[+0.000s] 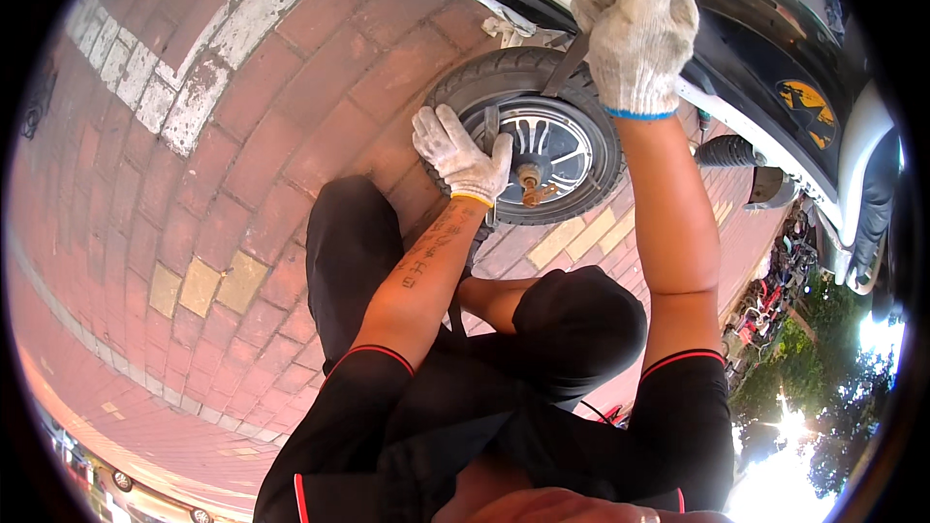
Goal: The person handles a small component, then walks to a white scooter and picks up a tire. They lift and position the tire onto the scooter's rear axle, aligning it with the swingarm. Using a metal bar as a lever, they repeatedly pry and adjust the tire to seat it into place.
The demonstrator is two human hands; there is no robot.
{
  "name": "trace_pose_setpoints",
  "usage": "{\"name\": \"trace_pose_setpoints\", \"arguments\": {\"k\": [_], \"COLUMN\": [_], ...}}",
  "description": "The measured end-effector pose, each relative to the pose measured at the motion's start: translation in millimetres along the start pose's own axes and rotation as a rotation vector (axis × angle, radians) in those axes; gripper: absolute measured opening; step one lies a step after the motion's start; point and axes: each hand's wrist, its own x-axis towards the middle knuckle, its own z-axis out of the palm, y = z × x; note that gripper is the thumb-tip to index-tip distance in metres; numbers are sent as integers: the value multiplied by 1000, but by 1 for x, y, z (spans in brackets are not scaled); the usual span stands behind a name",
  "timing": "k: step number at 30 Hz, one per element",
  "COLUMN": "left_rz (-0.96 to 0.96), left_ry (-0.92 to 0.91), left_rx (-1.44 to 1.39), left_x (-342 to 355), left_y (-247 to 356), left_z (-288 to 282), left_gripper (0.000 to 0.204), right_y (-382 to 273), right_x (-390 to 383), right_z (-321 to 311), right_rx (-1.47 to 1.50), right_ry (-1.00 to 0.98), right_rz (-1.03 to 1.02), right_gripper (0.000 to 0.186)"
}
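Observation:
A wheel with a black tyre (481,78) and a spoked silver-and-black rim (567,140) lies on the paving before me, a rusty axle nut (530,179) standing up at its hub. My left hand (463,155), in a whitish work glove, rests on the tyre's left side with fingers stretched out. Between its thumb and fingers a flat metal lever (492,123) shows at the rim; the palm hides the rest. Higher up at the right, my gloved right hand (641,34) is closed round the upper end of another flat tyre lever (565,68), whose lower end meets the tyre edge.
Close by on the right stands a black-and-white scooter (765,48), with a coil-spring shock absorber (727,151) below its body. My bent knees (581,324) are just below the wheel. Red brick paving (232,194) spreads left, and several parked vehicles (770,305) stand farther right.

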Motion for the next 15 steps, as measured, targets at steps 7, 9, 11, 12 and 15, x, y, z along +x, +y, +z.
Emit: {"name": "trace_pose_setpoints", "arguments": {"k": [7, 9, 11, 12, 15], "left_rz": [24, 26, 29, 23, 27], "left_ry": [27, 33, 26, 15, 6], "left_rx": [20, 22, 32, 39, 28], "left_x": [-3, -5, -6, -5, -4], "left_y": [-2, 0, -1, -1, -2], "left_z": [5, 4, 7, 6, 6], "left_gripper": [112, 110, 110, 110, 111], "right_y": [7, 18, 15, 4, 34], "right_x": [-25, -30, -31, -25, -4], "right_z": [-61, -79, -69, -54, -58], "right_rx": [567, 699, 599, 533, 357], "right_ry": [300, 112, 157, 188, -46], "right_rz": [267, 162, 184, 220, -42], "right_gripper": [50, 51, 52, 53, 17]}}
